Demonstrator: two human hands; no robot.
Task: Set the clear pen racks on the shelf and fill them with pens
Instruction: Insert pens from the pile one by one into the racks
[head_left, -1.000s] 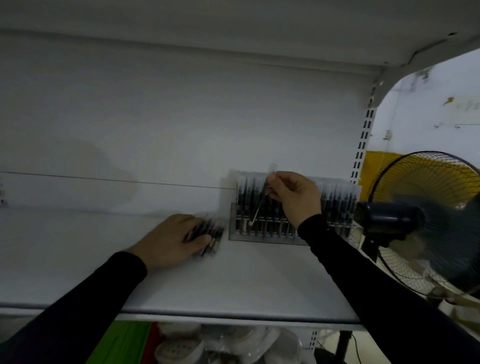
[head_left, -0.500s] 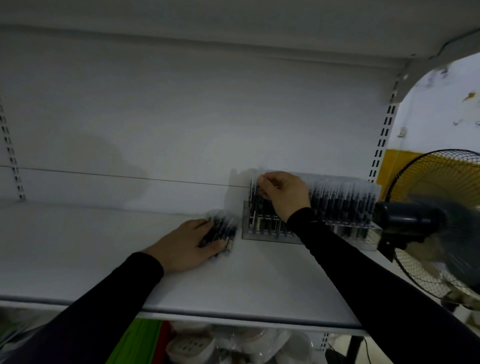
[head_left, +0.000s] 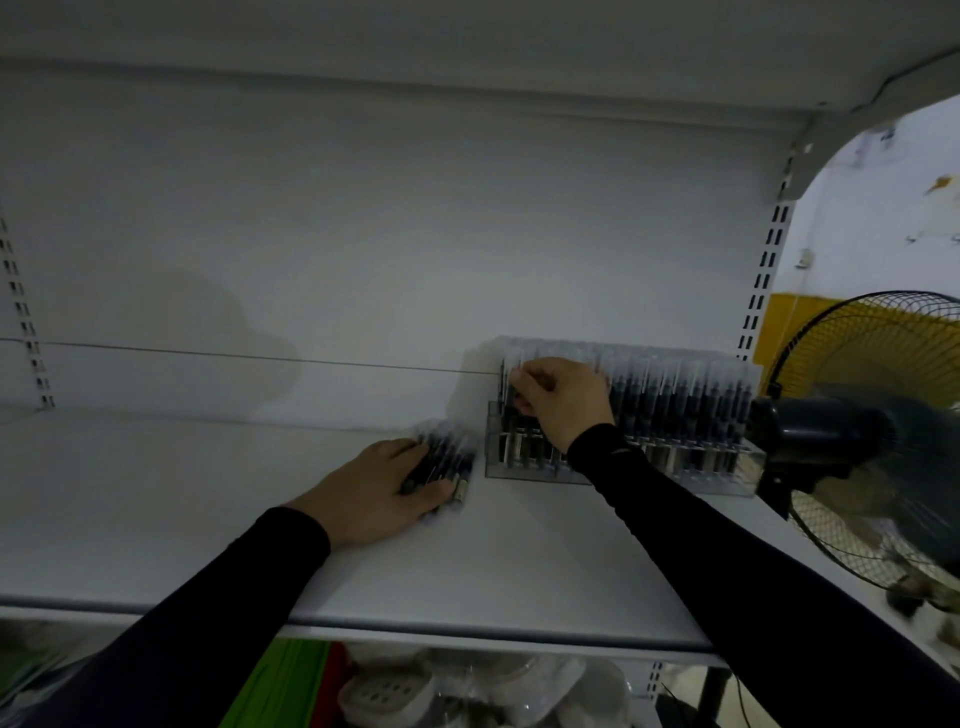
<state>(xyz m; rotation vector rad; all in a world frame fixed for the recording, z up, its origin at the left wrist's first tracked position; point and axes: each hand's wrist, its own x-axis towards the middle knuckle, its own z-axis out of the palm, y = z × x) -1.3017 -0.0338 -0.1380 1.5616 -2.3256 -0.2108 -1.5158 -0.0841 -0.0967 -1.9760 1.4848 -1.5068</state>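
The left hand (head_left: 379, 491) lay curled over a loose bundle of pens (head_left: 444, 462) on the shelf (head_left: 182, 493), probably to stop them rolling. At its 2 o'clock, the right hand (head_left: 563, 402) pinched one pen (head_left: 511, 387) over the clear rack (head_left: 691, 462), evidently seating it. One rack showed against the back wall at 12 o'clock; the pens blurred together and could not be counted.

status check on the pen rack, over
Left hand holds a bundle of pens flat on the shelf. Right hand pinches a pen at the clear rack, left end. Rack nearly full. Fan close on the right.
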